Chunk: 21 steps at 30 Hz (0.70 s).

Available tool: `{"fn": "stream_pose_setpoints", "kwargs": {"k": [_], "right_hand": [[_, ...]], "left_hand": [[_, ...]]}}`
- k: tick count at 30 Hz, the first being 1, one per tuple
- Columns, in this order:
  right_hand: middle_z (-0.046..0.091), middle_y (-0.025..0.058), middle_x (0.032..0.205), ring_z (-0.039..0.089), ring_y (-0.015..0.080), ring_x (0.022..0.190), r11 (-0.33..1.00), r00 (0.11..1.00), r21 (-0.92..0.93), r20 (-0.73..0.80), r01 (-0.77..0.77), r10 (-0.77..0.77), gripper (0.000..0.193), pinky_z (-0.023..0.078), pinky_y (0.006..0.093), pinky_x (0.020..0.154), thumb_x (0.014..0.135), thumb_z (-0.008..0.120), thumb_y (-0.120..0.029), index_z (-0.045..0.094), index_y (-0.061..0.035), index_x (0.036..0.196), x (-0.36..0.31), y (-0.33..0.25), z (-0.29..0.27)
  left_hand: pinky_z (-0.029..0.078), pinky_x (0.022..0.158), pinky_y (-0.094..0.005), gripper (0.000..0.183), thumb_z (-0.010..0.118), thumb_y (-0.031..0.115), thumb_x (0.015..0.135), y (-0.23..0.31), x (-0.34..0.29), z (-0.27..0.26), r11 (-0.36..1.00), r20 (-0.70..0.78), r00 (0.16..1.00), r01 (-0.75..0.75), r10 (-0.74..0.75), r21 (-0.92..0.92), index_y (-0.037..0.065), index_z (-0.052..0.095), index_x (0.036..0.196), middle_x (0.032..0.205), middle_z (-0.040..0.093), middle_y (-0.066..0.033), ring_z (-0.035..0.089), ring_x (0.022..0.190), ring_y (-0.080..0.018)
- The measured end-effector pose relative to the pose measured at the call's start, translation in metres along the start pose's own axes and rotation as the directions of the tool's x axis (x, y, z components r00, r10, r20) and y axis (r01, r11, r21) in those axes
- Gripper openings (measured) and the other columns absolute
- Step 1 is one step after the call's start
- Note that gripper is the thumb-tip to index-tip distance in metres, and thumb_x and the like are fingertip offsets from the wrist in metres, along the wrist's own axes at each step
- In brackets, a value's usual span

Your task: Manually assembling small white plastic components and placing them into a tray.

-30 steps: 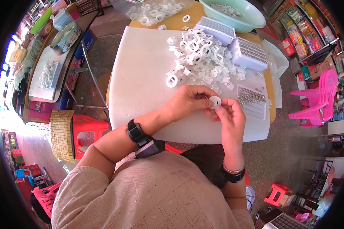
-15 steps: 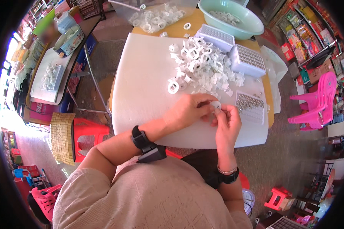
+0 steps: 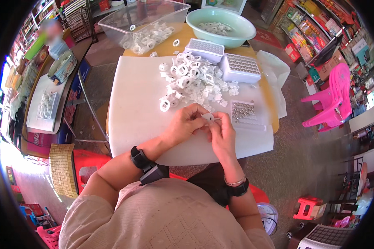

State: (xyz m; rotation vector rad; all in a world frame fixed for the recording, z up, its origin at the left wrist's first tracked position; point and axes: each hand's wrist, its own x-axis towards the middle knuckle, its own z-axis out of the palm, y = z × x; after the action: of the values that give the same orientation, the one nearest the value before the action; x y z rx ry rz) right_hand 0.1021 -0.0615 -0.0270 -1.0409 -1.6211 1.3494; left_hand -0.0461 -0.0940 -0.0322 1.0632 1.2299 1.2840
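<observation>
Near the front of the white board (image 3: 133, 112), both my hands meet around one small round white plastic part (image 3: 207, 117). My left hand (image 3: 186, 124) pinches it from the left, and my right hand (image 3: 222, 135) grips it from the right with thumb and fingers. The fingers hide most of its underside. Just beyond my hands lies a heap of white plastic parts (image 3: 191, 76), many of them ring-shaped. To the right of my right hand is a shallow clear tray (image 3: 253, 125) with small shiny metal balls (image 3: 242, 111) in it.
Two white gridded trays (image 3: 204, 49) (image 3: 242, 68) stand behind the heap. A pale green basin (image 3: 237, 40) and a clear bin (image 3: 112, 25), both holding white parts, are at the table's far side. Pink chairs (image 3: 334, 97) stand right; a side table (image 3: 41, 93) and a red stool (image 3: 85, 166) are left.
The view has shifted, so the table and things on it appear further left and lower. My hands stay together on the white part, with only small finger movement.
</observation>
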Motion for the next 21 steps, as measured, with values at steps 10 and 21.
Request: {"fn": "stream_pose_setpoints", "kwargs": {"k": [10,21], "right_hand": [[0.058,0.0051,0.073,0.054,0.0095,0.065,0.992,0.993,0.051,-0.019,0.118,-0.117,0.01,0.044,0.025,0.06,0.093,0.048,0.0,0.049,-0.0006,0.103,0.001,0.011,0.001],[0.053,0.0018,0.073,0.047,0.0073,0.065,0.991,0.995,0.099,-0.056,0.086,-0.081,0.008,0.04,0.0236,0.058,0.093,0.05,-0.003,0.049,-0.0016,0.101,-0.004,0.009,0.002]], "left_hand": [[0.038,0.054,-0.0206,0.012,0.059,0.006,0.088,0.006,-0.001,0.008,0.988,0.005,0.998,-0.057,0.057,0.144,0.002,0.058,0.099,0.073,0.061,-0.0018,0.05,0.062,-0.0042],[0.039,0.052,-0.0207,0.015,0.059,0.008,0.089,0.012,-0.002,0.001,0.998,0.067,0.998,0.015,-0.02,0.066,0.002,0.058,0.103,0.072,0.059,-0.0006,0.05,0.059,-0.0048]]}}
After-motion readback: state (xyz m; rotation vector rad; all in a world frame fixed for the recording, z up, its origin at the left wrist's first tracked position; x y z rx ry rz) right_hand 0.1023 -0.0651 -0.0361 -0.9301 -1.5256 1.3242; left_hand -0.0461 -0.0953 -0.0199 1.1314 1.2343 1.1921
